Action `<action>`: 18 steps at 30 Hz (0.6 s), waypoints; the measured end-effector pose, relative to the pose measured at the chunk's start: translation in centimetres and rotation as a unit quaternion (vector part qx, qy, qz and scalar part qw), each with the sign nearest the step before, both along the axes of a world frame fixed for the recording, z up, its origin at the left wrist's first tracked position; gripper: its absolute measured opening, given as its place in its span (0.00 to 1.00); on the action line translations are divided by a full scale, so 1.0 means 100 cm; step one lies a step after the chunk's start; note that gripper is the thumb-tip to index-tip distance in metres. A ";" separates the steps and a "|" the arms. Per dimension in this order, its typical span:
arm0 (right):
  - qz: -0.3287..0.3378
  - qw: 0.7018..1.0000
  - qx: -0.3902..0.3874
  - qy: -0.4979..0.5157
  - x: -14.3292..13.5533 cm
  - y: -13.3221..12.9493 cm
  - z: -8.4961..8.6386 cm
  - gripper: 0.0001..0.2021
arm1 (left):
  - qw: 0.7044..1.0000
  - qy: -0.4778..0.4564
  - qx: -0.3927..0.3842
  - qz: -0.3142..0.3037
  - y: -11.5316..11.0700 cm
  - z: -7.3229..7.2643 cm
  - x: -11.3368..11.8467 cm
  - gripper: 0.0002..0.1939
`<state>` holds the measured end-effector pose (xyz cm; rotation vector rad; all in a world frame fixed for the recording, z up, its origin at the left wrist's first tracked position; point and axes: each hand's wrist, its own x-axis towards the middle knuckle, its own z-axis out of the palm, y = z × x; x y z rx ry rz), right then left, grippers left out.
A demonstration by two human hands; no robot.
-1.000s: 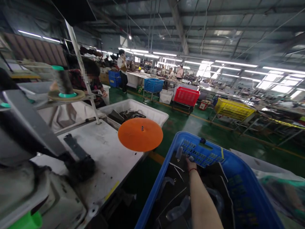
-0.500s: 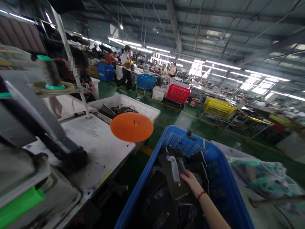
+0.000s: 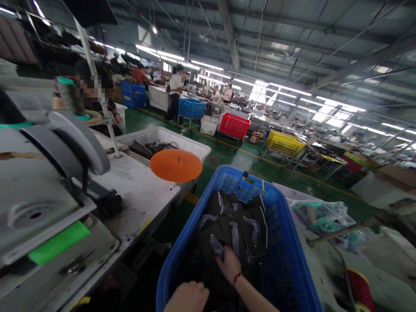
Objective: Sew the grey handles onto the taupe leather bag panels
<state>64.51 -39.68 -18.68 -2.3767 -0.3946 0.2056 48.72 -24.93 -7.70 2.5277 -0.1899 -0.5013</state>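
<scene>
The right hand [image 3: 229,265] reaches into the blue crate [image 3: 286,242] and grips one dark piece [image 3: 216,242] from the heap, fingers closed on its lower edge, likely to lift it free of the others; the left hand [image 3: 188,298] rests curled at the near rim, holding nothing visible; the piece looks flat, dark and stiff, with a small metal stud and pale plastic-wrapped parts; a sewing table [image 3: 143,195] stands just left of the crate.
</scene>
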 end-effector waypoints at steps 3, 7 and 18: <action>-0.008 0.999 0.027 0.031 0.016 -0.005 0.017 0.22 | 1.000 -0.006 -0.012 0.014 0.001 0.002 -0.005 0.18; -0.094 0.993 0.036 -0.053 0.070 -0.034 0.082 0.32 | 0.998 -0.036 -0.027 0.032 0.003 0.004 -0.011 0.16; -0.008 0.996 -0.078 0.034 0.093 -0.012 0.042 0.10 | 1.000 -0.015 -0.011 0.025 0.003 0.011 -0.010 0.15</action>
